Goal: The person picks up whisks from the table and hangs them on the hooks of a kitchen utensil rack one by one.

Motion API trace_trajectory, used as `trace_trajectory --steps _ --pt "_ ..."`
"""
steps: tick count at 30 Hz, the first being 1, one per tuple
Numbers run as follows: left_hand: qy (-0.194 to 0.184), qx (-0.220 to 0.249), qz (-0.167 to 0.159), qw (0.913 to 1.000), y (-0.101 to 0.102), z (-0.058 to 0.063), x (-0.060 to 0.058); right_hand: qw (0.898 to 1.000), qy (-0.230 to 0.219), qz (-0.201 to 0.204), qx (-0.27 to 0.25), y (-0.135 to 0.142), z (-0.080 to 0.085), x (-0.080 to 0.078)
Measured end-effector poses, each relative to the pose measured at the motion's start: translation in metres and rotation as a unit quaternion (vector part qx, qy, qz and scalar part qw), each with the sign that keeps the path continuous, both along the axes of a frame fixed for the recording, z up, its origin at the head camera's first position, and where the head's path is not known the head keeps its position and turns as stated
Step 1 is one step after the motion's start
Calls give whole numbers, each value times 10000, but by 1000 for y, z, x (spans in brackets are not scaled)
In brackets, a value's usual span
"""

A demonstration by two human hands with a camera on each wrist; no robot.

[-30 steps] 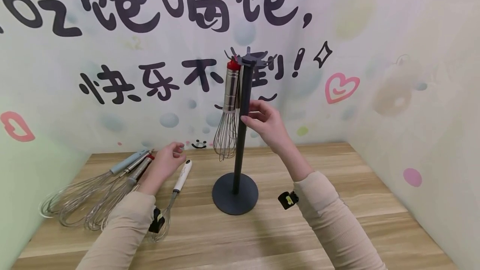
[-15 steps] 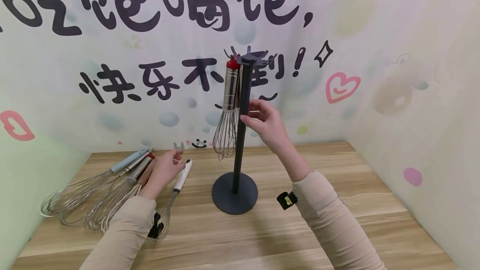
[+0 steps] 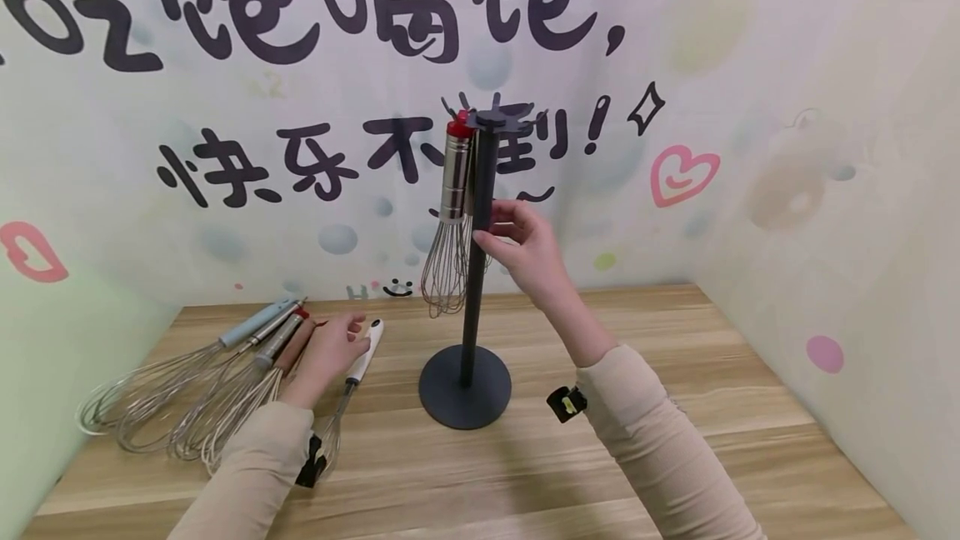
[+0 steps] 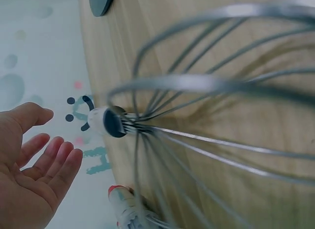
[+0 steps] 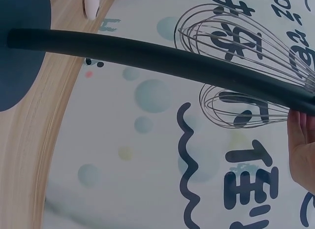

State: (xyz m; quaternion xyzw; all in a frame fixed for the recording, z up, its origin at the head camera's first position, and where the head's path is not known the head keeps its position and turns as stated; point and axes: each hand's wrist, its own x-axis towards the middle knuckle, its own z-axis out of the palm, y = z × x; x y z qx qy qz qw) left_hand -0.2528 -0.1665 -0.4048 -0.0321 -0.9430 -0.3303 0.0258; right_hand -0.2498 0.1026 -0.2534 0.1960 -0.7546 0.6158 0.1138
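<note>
My right hand (image 3: 527,252) grips the upper pole of a dark grey hook stand (image 3: 472,307), thumb at the front and fingers behind. From its top hooks hangs a metal whisk (image 3: 454,177) with a red end; a second whisk (image 5: 241,107) hangs partly behind the pole. My left hand (image 3: 332,350) hovers over the table beside a white-handled whisk (image 3: 365,354), fingers loosely bent and holding nothing. In the left wrist view that hand (image 4: 37,170) is apart from the handle, palm showing. The white whisk's wires are partly covered by the left wrist's camera.
Several whisks lie fanned at the left, among them a light blue-handled whisk (image 3: 251,325) and a brown-handled whisk (image 3: 295,347). They lie close beside my left forearm. The stand's round base (image 3: 465,407) rests on the wooden table (image 3: 637,457), with a printed wall behind.
My left hand has lowered a little toward the white-handled whisk, uncovering the brown handle. The stand has shifted slightly left, with my right hand still on its pole.
</note>
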Motion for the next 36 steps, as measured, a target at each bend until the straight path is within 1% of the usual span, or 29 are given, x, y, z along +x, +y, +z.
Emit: trace_trajectory --steps 5,8,12,16,23,29,32,36 --pt "7 -34 -31 10000 0 -4 1 10000 -13 -79 -11 -4 0 1" --pt "-89 26 -58 9999 1 -7 0 9999 10 -108 -40 -5 0 1" --pt "-161 -6 -92 9998 1 -11 -2 9999 31 -140 -33 -6 -1 2" --pt "-200 -92 -93 9997 2 -13 0 9998 71 -170 16 -8 -1 3" --pt "-198 -78 -164 9996 3 -13 3 9996 142 -235 -48 -11 -2 4" --pt "-338 -1 -161 9993 4 -15 5 9994 104 -306 -92 -14 -3 5" --pt "-289 3 -190 9994 3 -17 5 9994 115 -321 -110 -15 -3 4" --pt "-86 -32 -263 9996 3 -21 5 9992 131 -371 -101 -17 -3 5"
